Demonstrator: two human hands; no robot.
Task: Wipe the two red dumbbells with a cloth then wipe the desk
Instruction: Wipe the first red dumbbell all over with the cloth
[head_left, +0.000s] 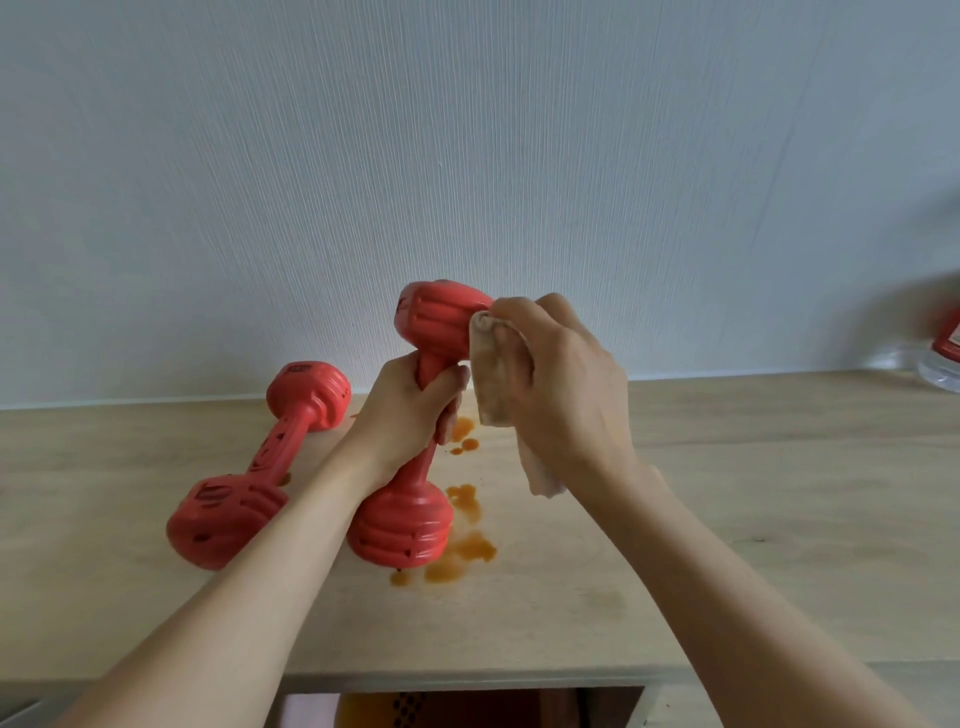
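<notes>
One red dumbbell (415, 431) is held nearly upright at the centre of the view, its lower head resting on the pale wooden tabletop (727, 519) and its upper head raised toward twelve o'clock in front of the light textured wall (467, 130). The handle of this dumbbell is gripped by the left hand (405, 410), whose grip is clamped around the bar just below the upper head. A beige cloth (493, 384) is held by the right hand (561, 384), at about three o'clock of the upper head; the grip of that hand is curled around the bunched cloth, which is pressed against the right side of the upper head, with a loose end seen hanging below the palm. The second red dumbbell (254, 467) is laid flat on the tabletop at about nine o'clock of the held one, angled from near left to far right, and is touched by neither hand. Orange stains (462, 540) are seen on the tabletop just beside the lower head of the held dumbbell, toward four o'clock, with smaller spots further back behind the left hand. A blurred clear container with a red label (943, 353) is seen at the far right edge, near three o'clock.
</notes>
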